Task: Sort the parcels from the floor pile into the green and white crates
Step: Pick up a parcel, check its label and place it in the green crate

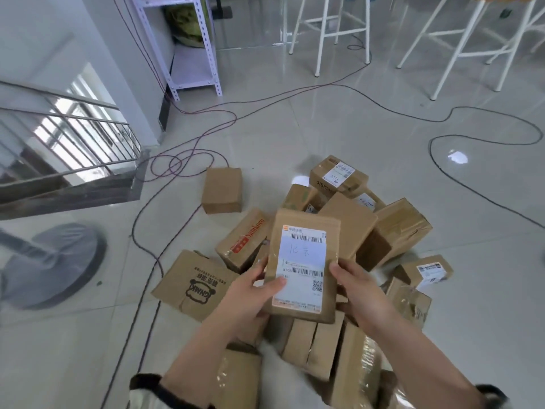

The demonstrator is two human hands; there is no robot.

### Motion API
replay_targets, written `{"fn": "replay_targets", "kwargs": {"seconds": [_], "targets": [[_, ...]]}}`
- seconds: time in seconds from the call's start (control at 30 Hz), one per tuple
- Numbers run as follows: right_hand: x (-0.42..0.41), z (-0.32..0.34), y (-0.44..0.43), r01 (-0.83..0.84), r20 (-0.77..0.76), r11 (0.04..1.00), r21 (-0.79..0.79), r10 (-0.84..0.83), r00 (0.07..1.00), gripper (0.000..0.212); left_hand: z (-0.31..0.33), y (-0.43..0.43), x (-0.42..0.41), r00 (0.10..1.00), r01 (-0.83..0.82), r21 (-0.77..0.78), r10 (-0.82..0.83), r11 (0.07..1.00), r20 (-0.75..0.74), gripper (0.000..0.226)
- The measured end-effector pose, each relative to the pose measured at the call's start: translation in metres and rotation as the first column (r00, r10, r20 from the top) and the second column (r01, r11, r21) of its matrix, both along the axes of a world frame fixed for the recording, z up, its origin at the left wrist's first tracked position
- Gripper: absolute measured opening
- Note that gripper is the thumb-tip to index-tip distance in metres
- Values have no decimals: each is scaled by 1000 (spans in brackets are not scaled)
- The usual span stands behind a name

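Both hands had one flat brown cardboard parcel [306, 219] lifted over the heap, its white shipping label [300, 261] turned up to the camera. The left hand [247, 296] gripped the lower left edge, thumb laid across the label face, fingers hidden behind. The right hand [361, 290] gripped the right edge, thumb at the label's margin, fingers also behind the card. So each grip was closed round the parcel, one on each side. Handwritten marks and barcodes showed on the label, too small to read surely. Directly beneath the grip lay the pile of brown cardboard boxes [318, 346] on the glossy pale tiled floor [324, 128]. Left of the grip sat a flattened box with a black cartoon print [191, 284] and a taped box with red lettering [244, 240]. Farther beyond these, apart from the heap, stood a plain small brown box [222, 190]. Right of the grip leaned a large tape-wrapped carton [395, 228], and past it a small labelled box [424, 270]. Beyond the grip stood a labelled box with dark lettering [339, 175]. Dark cables [430, 149] looped over the floor farther off. Far beyond stood white metal stools [343, 32] and a white perforated shelf rack [191, 66]. Far left ran a metal stair railing [73, 122].
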State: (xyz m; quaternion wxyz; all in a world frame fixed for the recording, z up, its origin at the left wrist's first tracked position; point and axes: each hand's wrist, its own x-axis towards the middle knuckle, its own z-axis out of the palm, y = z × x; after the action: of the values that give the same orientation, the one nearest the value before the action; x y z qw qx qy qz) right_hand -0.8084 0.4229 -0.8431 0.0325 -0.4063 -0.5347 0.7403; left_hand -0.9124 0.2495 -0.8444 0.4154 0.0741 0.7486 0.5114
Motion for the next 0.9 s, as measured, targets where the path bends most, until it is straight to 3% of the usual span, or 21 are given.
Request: {"fn": "replay_targets", "kwargs": {"seconds": [0.17,0.3,0.4,0.6,0.73,0.9], "targets": [[-7,130,8,21,-31,998,58,-20,999,10,126,3,-8,999,-37,29,38,999,-15,45],[-1,269,15,23,-74,994,110,-15,997,9,266,7,-1,997,-65,105,68,992,-21,43],[8,373,13,11,-123,990,137,6,992,13,375,6,7,994,-107,119,110,987,-22,54],[32,561,9,-95,-249,974,204,145,957,24,562,-9,26,989,-99,224,120,970,-83,44],[58,624,3,-98,-334,964,248,180,925,25,621,-16,45,982,-80,296,126,952,-140,42],[102,652,-5,1,-368,959,282,107,924,25,641,-14,76,980,-50,307,106,950,-169,38]]}}
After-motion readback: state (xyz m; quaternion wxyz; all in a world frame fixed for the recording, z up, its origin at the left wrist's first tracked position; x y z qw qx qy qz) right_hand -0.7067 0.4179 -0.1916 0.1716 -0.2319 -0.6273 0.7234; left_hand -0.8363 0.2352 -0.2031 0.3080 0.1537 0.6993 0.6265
